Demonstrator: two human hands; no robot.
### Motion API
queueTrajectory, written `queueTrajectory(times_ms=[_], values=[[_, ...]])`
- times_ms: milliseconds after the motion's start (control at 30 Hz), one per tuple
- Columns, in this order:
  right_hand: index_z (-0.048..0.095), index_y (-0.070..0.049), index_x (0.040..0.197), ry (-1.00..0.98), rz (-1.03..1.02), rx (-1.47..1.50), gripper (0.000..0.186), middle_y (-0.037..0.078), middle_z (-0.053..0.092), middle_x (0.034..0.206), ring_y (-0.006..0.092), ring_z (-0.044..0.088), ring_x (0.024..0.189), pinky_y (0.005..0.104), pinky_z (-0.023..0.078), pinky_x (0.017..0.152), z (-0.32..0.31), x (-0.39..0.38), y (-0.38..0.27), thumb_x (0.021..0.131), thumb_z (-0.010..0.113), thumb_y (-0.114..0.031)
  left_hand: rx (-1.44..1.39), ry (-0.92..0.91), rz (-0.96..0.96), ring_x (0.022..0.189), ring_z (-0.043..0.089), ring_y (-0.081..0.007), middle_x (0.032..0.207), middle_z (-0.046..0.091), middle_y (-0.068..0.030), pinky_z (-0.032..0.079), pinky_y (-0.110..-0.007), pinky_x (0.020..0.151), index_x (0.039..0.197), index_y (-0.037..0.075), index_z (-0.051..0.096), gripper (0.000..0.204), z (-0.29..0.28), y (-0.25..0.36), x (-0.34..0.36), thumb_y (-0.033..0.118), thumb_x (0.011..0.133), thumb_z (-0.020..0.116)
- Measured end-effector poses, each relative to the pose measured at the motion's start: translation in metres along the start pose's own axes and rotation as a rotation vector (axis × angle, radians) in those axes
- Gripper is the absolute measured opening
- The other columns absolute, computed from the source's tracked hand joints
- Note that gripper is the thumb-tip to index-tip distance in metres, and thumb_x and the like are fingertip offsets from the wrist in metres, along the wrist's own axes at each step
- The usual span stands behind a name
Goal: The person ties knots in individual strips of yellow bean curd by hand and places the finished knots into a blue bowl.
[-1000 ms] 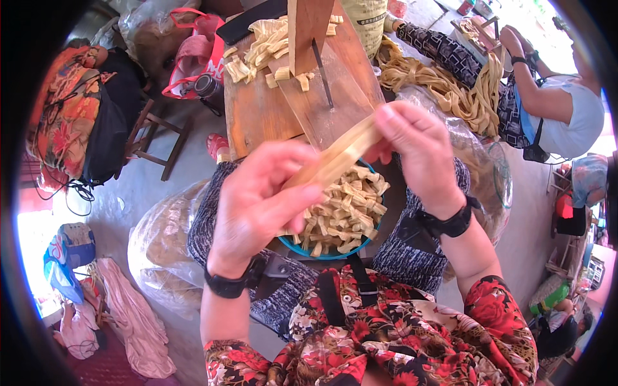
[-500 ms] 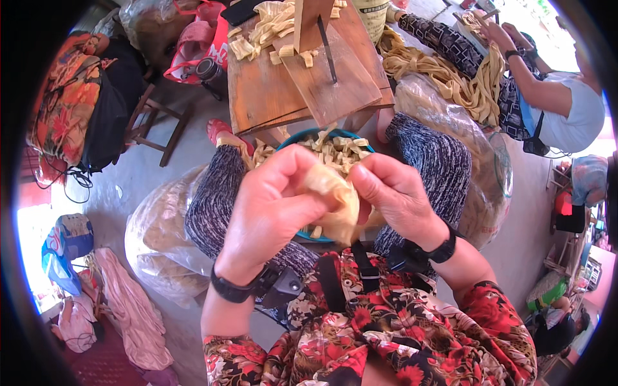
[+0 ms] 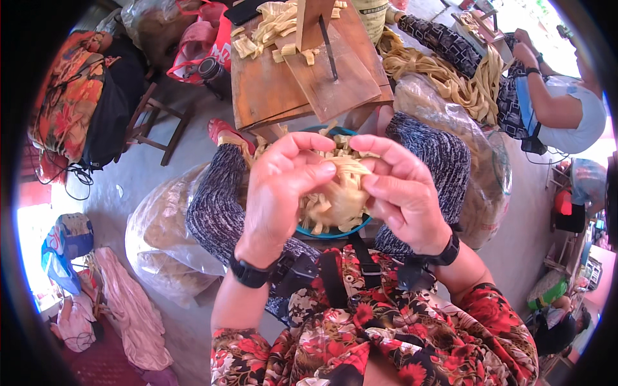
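Head view, left hand: the left hand [image 3: 273, 190] bends in above the basin, its thumb tip at the near edge of the strip and its forefinger arched apart above — whether the fingers behind grip it, I cannot tell.
Right hand: the right hand [image 3: 405, 193] faces it, thumb and bent fingers closed narrowly on the strip's other side, forefinger raised.
Strip: the pale yellow strip [image 3: 349, 183] is bunched between both hands, over the basin; its lower part is blurred.
Basin: a round blue basin [image 3: 338, 233] sits between the person's knees, heaped with short pale yellow pieces [image 3: 314, 220].
Table: a wooden table [image 3: 261, 96] stands just beyond, with a plank [image 3: 355, 83] lying slantwise on it.
Blade: a narrow dark blade [image 3: 327, 50] slopes from an upright wooden post [image 3: 311, 29] down to the plank; more cut pieces [image 3: 277, 22] lie to the left.
Floor: clear plastic bags [image 3: 164, 238] flank both legs; a wooden stool [image 3: 154, 122] stands farther left.
Co-worker: at upper right sits another person [image 3: 560, 106] — long yellowish strips [image 3: 428, 67] lie heaped nearby.
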State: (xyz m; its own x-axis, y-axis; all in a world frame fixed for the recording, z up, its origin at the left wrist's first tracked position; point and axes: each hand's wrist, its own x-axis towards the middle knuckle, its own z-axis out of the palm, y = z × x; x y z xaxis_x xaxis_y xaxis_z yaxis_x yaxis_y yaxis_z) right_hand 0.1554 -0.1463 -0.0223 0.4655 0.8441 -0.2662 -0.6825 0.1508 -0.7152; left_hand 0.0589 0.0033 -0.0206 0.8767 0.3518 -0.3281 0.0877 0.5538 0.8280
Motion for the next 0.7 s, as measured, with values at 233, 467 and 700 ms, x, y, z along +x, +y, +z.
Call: queueTrajectory(times_ms=[233, 467, 700], values=[[0.039, -0.002, 0.124, -0.03, -0.241, -0.243, 0.041, 0.007, 0.06, 0.092, 0.0005, 0.043, 0.049, 0.0142, 0.033, 0.042, -0.007, 0.006, 0.011, 0.085, 0.053, -0.003, -0.3, -0.19, -0.376, 0.071, 0.06, -0.0168, 0.085, 0.06, -0.0087, 0.05, -0.027, 0.062, 0.098, 0.0, 0.052, 0.018, 0.004, -0.005, -0.003, 0.009, 0.083, 0.05], [0.056, 0.0, 0.083, -0.068, -0.09, -0.792, 0.022, -0.003, 0.049, 0.066, 0.0023, 0.043, 0.063, 0.021, 0.038, 0.053, -0.014, 0.0, -0.012, 0.091, 0.05, -0.02, 0.176, -0.098, -0.237, 0.054, 0.055, -0.0135, 0.069, 0.057, -0.0057, 0.046, -0.023, 0.052, 0.101, 0.0, 0.053, 0.029, 0.009, -0.006, -0.002, 0.023, 0.084, 0.056], [0.053, -0.003, 0.073, -0.019, 0.099, -0.575, 0.031, 0.0, 0.051, 0.061, 0.0031, 0.044, 0.047, 0.0174, 0.035, 0.042, -0.012, -0.018, -0.033, 0.093, 0.044, -0.025, 0.461, 0.004, 0.052, 0.064, 0.05, -0.0022, 0.074, 0.06, 0.0017, 0.039, -0.016, 0.056, 0.087, 0.001, 0.063, 0.012, -0.03, 0.006, -0.016, 0.01, 0.08, 0.065]])
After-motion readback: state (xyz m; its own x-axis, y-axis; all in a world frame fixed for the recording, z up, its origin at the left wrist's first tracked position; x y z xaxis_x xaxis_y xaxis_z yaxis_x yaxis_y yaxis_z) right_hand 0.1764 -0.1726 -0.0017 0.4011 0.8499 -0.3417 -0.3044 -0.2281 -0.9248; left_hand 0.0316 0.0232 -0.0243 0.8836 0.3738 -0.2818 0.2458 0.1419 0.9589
